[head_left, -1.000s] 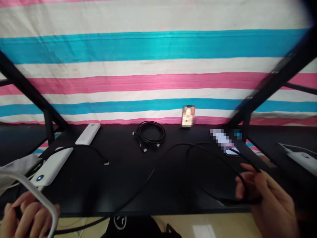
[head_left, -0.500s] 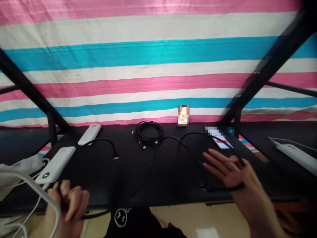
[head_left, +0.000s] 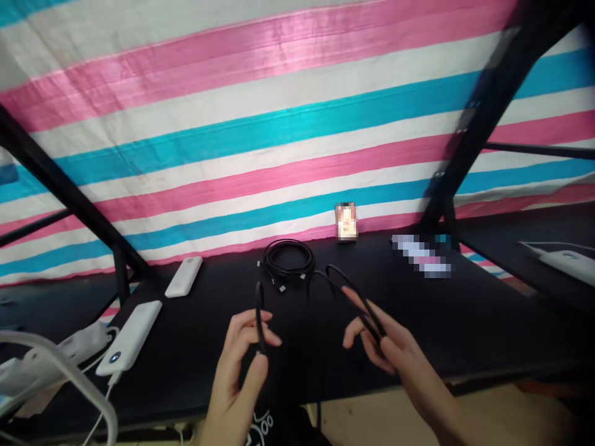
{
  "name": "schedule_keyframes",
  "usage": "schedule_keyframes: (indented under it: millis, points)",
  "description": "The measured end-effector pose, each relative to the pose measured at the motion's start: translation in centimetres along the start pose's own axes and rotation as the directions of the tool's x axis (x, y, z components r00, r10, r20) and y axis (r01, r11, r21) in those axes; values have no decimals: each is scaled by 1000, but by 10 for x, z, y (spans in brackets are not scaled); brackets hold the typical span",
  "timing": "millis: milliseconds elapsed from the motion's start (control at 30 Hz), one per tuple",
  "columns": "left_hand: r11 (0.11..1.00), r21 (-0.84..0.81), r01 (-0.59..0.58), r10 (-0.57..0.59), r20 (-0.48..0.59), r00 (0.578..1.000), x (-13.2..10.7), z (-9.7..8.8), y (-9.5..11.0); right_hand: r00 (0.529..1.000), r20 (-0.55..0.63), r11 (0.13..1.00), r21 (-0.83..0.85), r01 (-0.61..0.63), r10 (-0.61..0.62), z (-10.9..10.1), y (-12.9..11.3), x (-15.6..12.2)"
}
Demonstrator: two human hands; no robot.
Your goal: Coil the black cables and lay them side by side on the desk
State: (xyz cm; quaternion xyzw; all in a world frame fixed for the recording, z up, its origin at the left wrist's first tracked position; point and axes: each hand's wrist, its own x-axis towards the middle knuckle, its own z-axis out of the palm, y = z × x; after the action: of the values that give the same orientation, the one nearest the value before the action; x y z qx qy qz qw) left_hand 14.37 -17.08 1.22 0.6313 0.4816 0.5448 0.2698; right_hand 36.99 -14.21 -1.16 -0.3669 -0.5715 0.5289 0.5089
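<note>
My left hand (head_left: pixel 244 353) is over the front middle of the black table, its thumb and fingers bent around a short stretch of black cable (head_left: pixel 259 310) that arcs up past the fingertips. To its right, my right hand (head_left: pixel 383 337) pinches a doubled length of the same kind of black cable (head_left: pixel 356 288) between thumb and fingers, with loops sticking out beyond the fingertips. Another section hangs below the table edge between the hands. Behind them lies a coiled black cable (head_left: pixel 289 257), its plug ends showing. Whether the lengths in both hands are one cable is hidden.
On the left lie two white power banks (head_left: pixel 130 337) (head_left: pixel 185 277) and a white power strip (head_left: pixel 77 344). A pale curved tube (head_left: pixel 79 365) crosses the lower left. A blurred-out upright card (head_left: pixel 346 222) and a phone-like object (head_left: pixel 422 255) are behind. Black frame bars (head_left: pixel 483 133) slope at both sides.
My left hand has come from the lower left to the middle. My right hand has moved left and turned, its spread fingers now closed on the cable. The view has tilted slightly.
</note>
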Motion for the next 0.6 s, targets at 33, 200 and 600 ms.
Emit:
schedule_keyframes:
  millis: [33, 200, 600]
  points:
    - [997, 79, -18, 14, 53, 998, 3, 3, 2, 1000, 20, 999, -37, -7, 7, 6, -4, -5]
    - [949, 292, -123, 78, 162, 984, 9, 18, 12, 995, -87, 957, -279, -76, 54, 40, -18, -21]
    - [975, 1, 221, -220, -87, 972, 2, 8, -19, 901, -319, 942, -255, 217, -294, 21, -13, -27]
